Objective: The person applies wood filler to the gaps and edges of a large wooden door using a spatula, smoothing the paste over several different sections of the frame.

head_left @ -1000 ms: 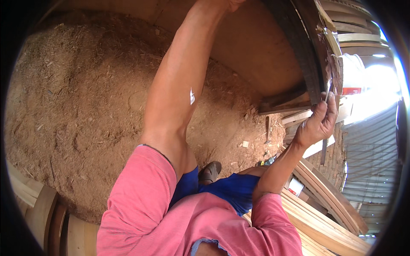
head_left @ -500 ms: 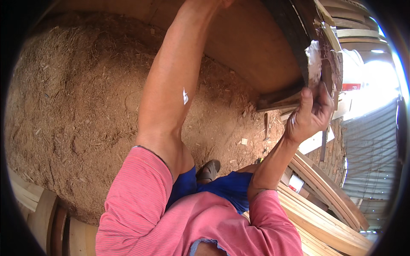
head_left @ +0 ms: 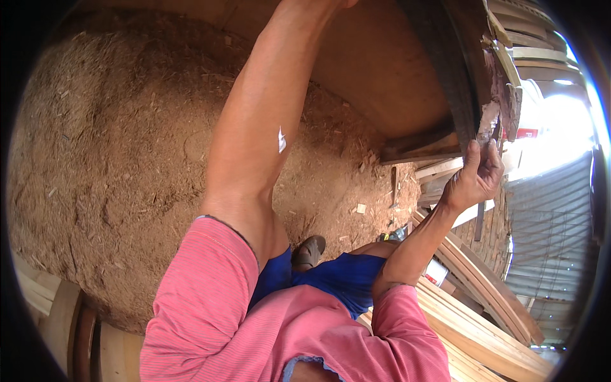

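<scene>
My right hand [head_left: 477, 181] pinches the lower end of a flat, narrow strip smeared with whitish paste [head_left: 489, 121] between thumb and fingers. The strip lies up against the rough edge of a dark curved wooden piece [head_left: 461, 70], where similar paste shows along the joint. My left arm reaches up across the view to the top edge. Only a sliver of my left hand [head_left: 347, 2] shows there, by the broad brown panel [head_left: 382, 70]; its fingers are hidden. A white smear marks that forearm.
Sawdust and wood chips cover the ground [head_left: 127, 159] at left. Long pale boards [head_left: 484, 325] lie at lower right, with a small white container [head_left: 436, 272] among them. Behind my right hand are a white bucket [head_left: 531, 114] and corrugated metal sheeting [head_left: 547, 223]. More boards [head_left: 60, 325] lie at lower left.
My right hand has shifted slightly right and down with the strip, whose pasted face is now turned closer against the dark wood's edge. My left arm has barely moved.
</scene>
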{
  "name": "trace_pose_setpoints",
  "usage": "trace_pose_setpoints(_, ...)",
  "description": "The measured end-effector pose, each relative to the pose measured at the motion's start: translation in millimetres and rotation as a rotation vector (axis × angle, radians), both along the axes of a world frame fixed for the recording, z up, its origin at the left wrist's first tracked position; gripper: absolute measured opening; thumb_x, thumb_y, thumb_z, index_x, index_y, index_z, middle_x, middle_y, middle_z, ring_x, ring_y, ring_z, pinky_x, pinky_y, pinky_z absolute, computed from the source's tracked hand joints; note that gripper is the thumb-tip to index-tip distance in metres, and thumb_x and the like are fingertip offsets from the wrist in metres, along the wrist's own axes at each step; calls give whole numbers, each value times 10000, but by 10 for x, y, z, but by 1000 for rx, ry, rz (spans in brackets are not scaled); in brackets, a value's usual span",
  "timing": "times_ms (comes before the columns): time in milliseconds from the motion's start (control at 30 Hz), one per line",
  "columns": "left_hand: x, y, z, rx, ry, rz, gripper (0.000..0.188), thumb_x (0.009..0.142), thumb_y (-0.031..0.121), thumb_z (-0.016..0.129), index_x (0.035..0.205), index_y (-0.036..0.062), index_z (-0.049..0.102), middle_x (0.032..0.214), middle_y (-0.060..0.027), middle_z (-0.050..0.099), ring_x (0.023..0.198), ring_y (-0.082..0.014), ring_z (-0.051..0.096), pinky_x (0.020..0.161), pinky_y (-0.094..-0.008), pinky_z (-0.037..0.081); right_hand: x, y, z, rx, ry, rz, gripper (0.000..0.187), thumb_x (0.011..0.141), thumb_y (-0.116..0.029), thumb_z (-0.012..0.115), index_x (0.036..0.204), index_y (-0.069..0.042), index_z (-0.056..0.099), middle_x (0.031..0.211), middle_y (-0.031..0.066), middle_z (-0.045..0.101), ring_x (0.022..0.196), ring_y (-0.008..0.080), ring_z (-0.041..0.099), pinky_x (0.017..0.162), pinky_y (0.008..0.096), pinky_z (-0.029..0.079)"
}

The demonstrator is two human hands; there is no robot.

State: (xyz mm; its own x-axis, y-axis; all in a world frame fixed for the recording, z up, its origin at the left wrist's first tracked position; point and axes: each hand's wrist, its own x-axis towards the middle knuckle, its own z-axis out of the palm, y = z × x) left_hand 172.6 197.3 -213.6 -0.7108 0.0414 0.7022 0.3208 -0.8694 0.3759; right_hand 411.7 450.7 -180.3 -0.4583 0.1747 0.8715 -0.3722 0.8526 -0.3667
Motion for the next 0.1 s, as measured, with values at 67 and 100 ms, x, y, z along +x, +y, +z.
trace_pose_setpoints(67,-42,1,-6,-17,35,35,294,875,304,787,1051,104,663,856,35,618,780,-72,560,711,-267,469,-24,11,8,0,-30,15,274,877,33,727,1133,54,633,1059,137,677,939,172,658,828,283,585)
trace_pose_setpoints(100,-65,14,-24,-19,36,48,295,884,302,776,1059,93,663,852,31,618,776,-77,560,711,-276,476,-38,13,2,-1,-28,16,274,877,33,727,1133,54,633,1059,137,677,939,172,658,828,283,585)
